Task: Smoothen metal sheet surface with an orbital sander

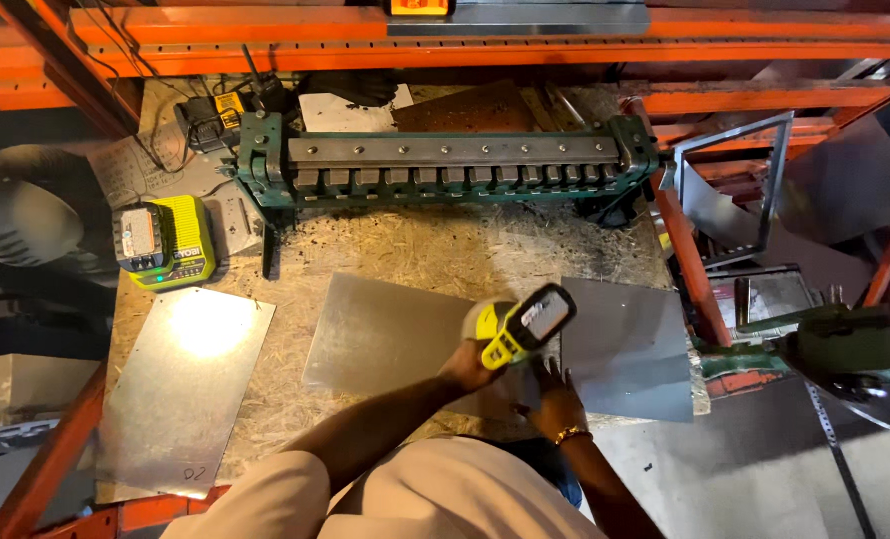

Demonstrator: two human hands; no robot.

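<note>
My left hand point(468, 367) grips a yellow and grey cordless power tool point(521, 323) by its handle, held over flat metal sheets on the workbench. My right hand point(555, 397), with a gold bracelet at the wrist, rests just right of the tool on a grey metal sheet point(626, 344); whether it presses or holds the sheet is unclear. A second sheet point(385, 334) lies under and left of the tool. A third, shiny sheet point(183, 384) lies at the bench's left front.
A green sheet-metal bending brake point(445, 162) spans the back of the chipboard bench point(445, 250). A yellow-green battery charger point(163, 240) sits at left. Orange rack beams point(525, 40) frame the bench. At right stand a bent metal sheet point(734, 190) and a green vise-like machine point(844, 344).
</note>
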